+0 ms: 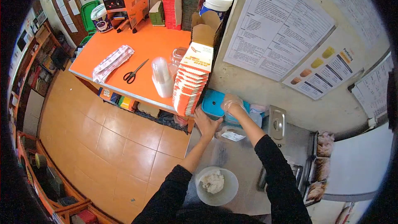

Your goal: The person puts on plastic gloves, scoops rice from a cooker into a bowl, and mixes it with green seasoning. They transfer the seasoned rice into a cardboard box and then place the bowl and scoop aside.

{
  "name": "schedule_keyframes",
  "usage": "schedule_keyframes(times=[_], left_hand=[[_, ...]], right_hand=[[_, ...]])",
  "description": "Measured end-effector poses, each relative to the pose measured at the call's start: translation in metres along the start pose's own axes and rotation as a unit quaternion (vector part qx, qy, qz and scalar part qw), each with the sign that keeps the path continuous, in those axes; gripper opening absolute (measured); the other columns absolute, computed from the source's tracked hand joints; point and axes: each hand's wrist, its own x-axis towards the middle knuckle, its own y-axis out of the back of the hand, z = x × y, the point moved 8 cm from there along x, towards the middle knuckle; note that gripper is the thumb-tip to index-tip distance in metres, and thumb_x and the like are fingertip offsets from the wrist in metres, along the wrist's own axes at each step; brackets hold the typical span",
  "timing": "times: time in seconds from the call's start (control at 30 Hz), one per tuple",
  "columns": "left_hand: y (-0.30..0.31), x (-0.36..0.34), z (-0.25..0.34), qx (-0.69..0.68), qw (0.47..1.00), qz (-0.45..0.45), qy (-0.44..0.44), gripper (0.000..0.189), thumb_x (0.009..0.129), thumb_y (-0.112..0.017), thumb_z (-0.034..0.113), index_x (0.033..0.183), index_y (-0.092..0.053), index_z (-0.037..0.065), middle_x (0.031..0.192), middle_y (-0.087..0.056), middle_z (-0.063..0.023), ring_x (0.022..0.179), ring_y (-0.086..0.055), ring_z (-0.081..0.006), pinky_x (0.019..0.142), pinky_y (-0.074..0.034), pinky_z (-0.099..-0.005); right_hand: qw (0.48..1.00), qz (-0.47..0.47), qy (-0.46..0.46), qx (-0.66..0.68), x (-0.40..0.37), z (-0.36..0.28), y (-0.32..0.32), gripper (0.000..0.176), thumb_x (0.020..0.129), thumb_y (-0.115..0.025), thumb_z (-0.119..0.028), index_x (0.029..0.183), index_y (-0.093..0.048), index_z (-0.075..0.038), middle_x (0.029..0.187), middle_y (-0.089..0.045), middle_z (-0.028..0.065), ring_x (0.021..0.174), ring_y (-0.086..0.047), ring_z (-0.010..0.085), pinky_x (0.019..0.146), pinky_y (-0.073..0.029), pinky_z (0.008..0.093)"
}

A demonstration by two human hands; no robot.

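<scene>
A blue plastic container [212, 98] stands on the metal counter by the wall, with a small dark spot inside it. My left hand [206, 123] is bare and grips its near left corner, thumb turned to the right. Over the container's right part is my right hand [233, 103], in a clear plastic glove. Its fingers point down and look closed; what they hold, if anything, is hidden. A clear pack with a white label [233, 135] lies just below the container. Closer to me, a whitish bowl [230, 188] holds a lump of pale dough-like food [213, 181].
Stacked red-and-white food boxes [191, 81] and clear plastic cups [162, 74] stand on the orange table [120, 37], near black scissors [135, 71] and a printed packet [112, 63]. A metal lidded pan [277, 125] sits right of my hands. Trays of food [321, 168] line the counter's right side.
</scene>
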Motion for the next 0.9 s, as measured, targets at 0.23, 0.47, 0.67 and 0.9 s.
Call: schedule_keyframes(times=[0.23, 0.47, 0.67, 0.9], left_hand=[[0.045, 0.001, 0.034, -0.090, 0.990, 0.052, -0.091, 0.107, 0.044, -0.091, 0.027, 0.132, -0.037, 0.000, 0.124, -0.047, -0.0189, 0.117, -0.043, -0.0389, 0.101, -0.033, -0.0484], [0.129, -0.019, 0.055, -0.142, 0.979, 0.014, -0.144, 0.112, 0.041, -0.092, 0.023, 0.136, -0.036, 0.002, 0.126, -0.048, -0.0172, 0.120, -0.044, -0.0363, 0.102, -0.034, -0.0471], [0.187, -0.043, 0.053, -0.026, 0.980, -0.094, -0.171, 0.110, 0.047, -0.093, 0.027, 0.136, -0.034, 0.000, 0.128, -0.044, -0.0159, 0.120, -0.046, -0.0313, 0.100, -0.040, -0.0411], [0.241, -0.088, -0.005, -0.194, 0.969, -0.095, -0.116, 0.115, 0.041, -0.092, 0.019, 0.138, -0.032, 0.001, 0.137, -0.041, -0.0195, 0.126, -0.043, -0.0350, 0.107, -0.035, -0.0447]], right_hand=[[0.992, 0.103, 0.052, 0.049, -0.058, -0.002, 0.049, 0.038, 0.081, -0.066, -0.034, 0.103, -0.067, -0.003, 0.104, -0.066, 0.0225, 0.098, -0.064, 0.0394, 0.086, -0.051, 0.0457], [0.896, 0.384, 0.194, 0.115, -0.155, -0.033, 0.108, 0.034, 0.082, -0.068, -0.037, 0.103, -0.063, -0.010, 0.097, -0.067, 0.0132, 0.096, -0.064, 0.0356, 0.082, -0.052, 0.0445], [0.838, 0.400, 0.329, 0.171, -0.208, -0.046, 0.107, 0.018, 0.086, -0.066, -0.022, 0.094, -0.065, -0.006, 0.097, -0.065, 0.0144, 0.087, -0.063, 0.0356, 0.076, -0.050, 0.0460], [0.858, 0.411, -0.004, 0.306, -0.250, 0.202, -0.074, 0.021, 0.089, -0.063, -0.024, 0.098, -0.066, -0.005, 0.091, -0.063, 0.0182, 0.083, -0.060, 0.0372, 0.076, -0.048, 0.0433]])
